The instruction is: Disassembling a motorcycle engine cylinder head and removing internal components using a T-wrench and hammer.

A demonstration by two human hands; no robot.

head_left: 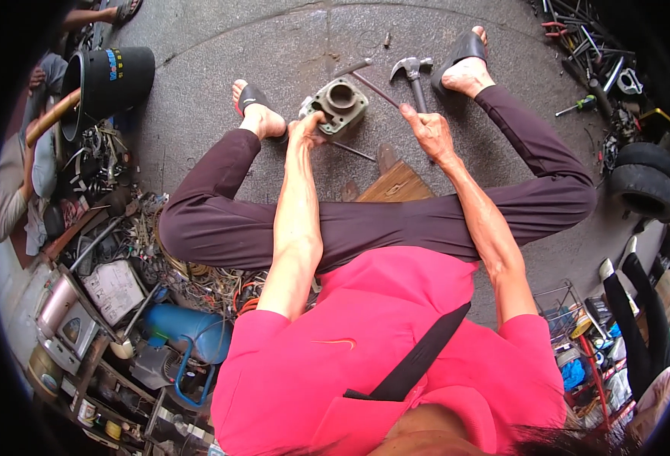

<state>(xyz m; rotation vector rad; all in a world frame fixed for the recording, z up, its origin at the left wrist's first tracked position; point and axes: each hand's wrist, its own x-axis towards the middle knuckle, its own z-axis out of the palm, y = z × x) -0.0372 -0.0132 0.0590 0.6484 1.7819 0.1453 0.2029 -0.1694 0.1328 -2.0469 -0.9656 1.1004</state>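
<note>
A grey metal engine cylinder (348, 104) with a round bore stands on the floor between my feet. My left hand (307, 129) is closed on its near left edge, the thumb on the top face. In my closed right hand (431, 135) is a thin dark metal rod (375, 89), slanting up-left past the cylinder's right side. A claw hammer (412, 72) is just beyond that hand; its handle is partly hidden by the hand, so I cannot tell if they touch. A flat metal bar (352, 67) lies behind the cylinder, and another thin rod (352, 151) in front.
A wooden board (397, 185) is before my lap. A small metal cylinder (387, 39) lies farther off. At left are a black bucket (126, 83), another person's arm (30, 163) and a blue tank (191, 332). Tyres (644, 190) and a green-handled screwdriver (578, 105) are at right.
</note>
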